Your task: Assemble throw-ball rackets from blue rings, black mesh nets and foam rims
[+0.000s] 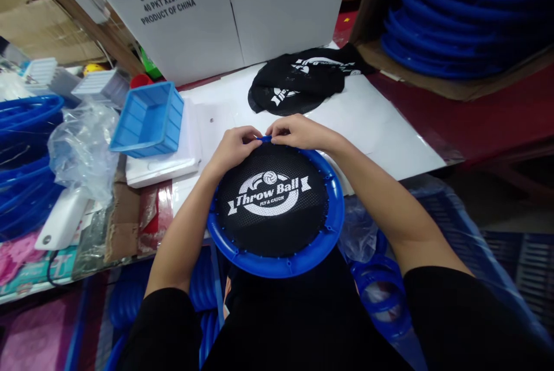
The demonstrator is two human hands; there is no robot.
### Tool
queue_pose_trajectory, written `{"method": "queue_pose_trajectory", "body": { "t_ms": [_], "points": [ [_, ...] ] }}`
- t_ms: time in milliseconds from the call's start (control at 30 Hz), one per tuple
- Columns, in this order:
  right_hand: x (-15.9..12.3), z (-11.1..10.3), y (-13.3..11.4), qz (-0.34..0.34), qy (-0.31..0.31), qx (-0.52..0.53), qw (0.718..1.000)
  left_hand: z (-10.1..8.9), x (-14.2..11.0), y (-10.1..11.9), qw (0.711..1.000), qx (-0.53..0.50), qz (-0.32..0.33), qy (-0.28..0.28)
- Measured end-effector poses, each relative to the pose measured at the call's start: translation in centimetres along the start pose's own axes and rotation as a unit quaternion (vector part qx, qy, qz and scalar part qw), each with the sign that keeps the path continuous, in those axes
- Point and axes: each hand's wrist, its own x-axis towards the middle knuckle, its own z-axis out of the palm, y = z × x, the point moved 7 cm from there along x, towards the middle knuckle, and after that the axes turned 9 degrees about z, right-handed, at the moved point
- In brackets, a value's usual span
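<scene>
A round blue plastic ring (277, 266) with black mesh fabric (277, 232) across it leans at the table's front edge, against my body. White lettering on the mesh reads "Throw Ball". At the ring's far edge my left hand (238, 146) is closed, its fingertips pinching the rim and mesh edge. Close beside it, my right hand (296, 131) pinches the same edge, thumb and fingers pressed together. A bit of blue rim shows between the two hands. Beyond them, loose black printed mesh pieces (298, 85) lie in an overlapping pile on a white board (367, 140).
A blue plastic bin (149, 120) sits at left on a white stack. White cartons (182, 25) stand at the back. Several blue rings (454, 42) fill a cardboard box at right; more blue rings (26, 186) and a clear plastic bag (84, 146) are at far left.
</scene>
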Motion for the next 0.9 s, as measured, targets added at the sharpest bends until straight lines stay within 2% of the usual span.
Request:
{"method": "queue_pose_trajectory", "body": {
  "t_ms": [233, 467, 633, 767, 900],
  "points": [
    [-0.1, 1.2, -1.3, -0.063, 0.05, -0.016, 0.997, 0.1, 0.2, -0.6, 0.999, -0.028, 0.001, 0.025],
    [0.7, 1.9, -0.4, -0.09, 0.076, -0.024, 0.993, 0.4, 0.2, -0.6, 0.998, -0.037, 0.017, 0.039],
    [1.2, 2.0, 0.1, -0.088, 0.099, -0.039, 0.99, 0.6, 0.1, -0.3, 0.999, 0.01, 0.027, 0.045],
    [0.9, 1.8, 0.0, -0.076, 0.103, -0.023, 0.991, 0.4, -0.2, -0.1, 0.998, 0.024, 0.049, 0.012],
    [0.0, 1.7, -0.8, -0.113, 0.088, -0.031, 0.989, -0.3, -1.2, 1.1, 0.99, 0.074, 0.112, -0.032]
  ]
}}
